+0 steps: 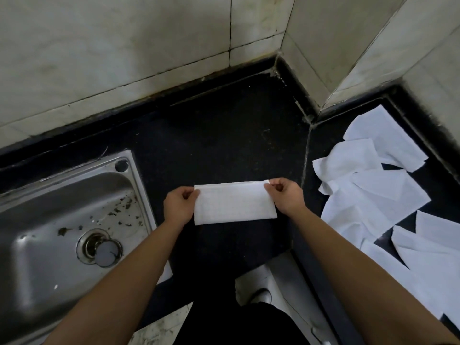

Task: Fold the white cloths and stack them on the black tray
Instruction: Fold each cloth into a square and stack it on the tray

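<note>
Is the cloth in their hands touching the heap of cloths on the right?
Apart. Head view: the right hand and bare black counter lie between the held cloth and the heap.

A folded white cloth [235,202] forms a long, narrow rectangle with a faint grid texture. Its long edges run left to right, the right end sitting slightly farther away. The left hand [179,204] pinches its far left corner and the right hand [286,195] pinches its far right corner, over the middle of the black worktop [224,135]; whether it rests flat there cannot be told. Well to its right, the loose white cloths [373,190] lie unfolded in an overlapping heap, some crumpled, some flat with turned corners, stretching from far to near.
</note>
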